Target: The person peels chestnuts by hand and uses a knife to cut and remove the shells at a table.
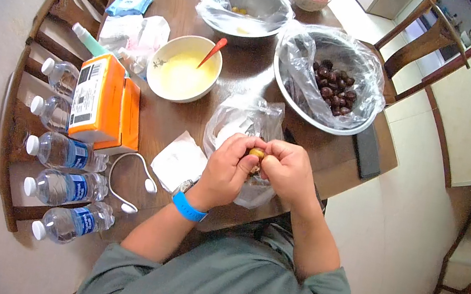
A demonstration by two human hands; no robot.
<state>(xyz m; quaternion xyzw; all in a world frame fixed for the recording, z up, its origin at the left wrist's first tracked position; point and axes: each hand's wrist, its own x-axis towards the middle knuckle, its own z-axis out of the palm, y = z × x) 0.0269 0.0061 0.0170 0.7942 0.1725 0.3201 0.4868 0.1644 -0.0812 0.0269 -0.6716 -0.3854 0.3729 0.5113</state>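
Note:
Between my fingertips is a yellowish, partly peeled chestnut (257, 152). My left hand (228, 167) pinches it from the left, and my right hand (288, 171) grips it from the right with the thumb bent against it. Dark bits of shell show just below it, partly covered by my fingers. Beneath both hands lies a clear plastic bag (247, 113) on the table. Dark brown chestnuts (337, 88) fill part of a large bag-lined basin (284, 80) to the upper right. A second lined metal bowl (207, 16), farther back, holds a few yellow pieces.
Left of centre stands a white bowl (153, 74) of pale yellow food with a red spoon (214, 51). Nearby are an orange box (108, 107), several water bottles (69, 153), a white napkin (179, 161) and a white neckband headset (113, 179). A black phone-like slab (367, 151) lies by the right edge.

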